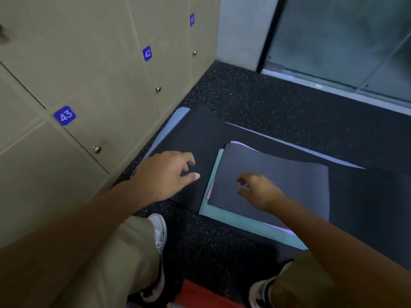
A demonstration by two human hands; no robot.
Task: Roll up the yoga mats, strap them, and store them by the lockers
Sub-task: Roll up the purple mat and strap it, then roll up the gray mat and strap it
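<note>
Lockers (93, 70): beige doors numbered 43, 42, 41, left of the left hand.
Left hand (164, 174): fingers loosely spread, holding nothing, over a large black mat (195, 134).
Mats: flat and unrolled on the speckled floor (244, 92), beneath both hands.
Right hand (258, 190): fingers curled apart, holding nothing, above the smaller dark mat (289, 174) stacked on a teal mat (222, 214).

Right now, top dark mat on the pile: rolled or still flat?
Flat. The top dark mat lies spread on the teal mat, with no curl or strap visible. Both hands, left hand and right hand, hover open above.
</note>
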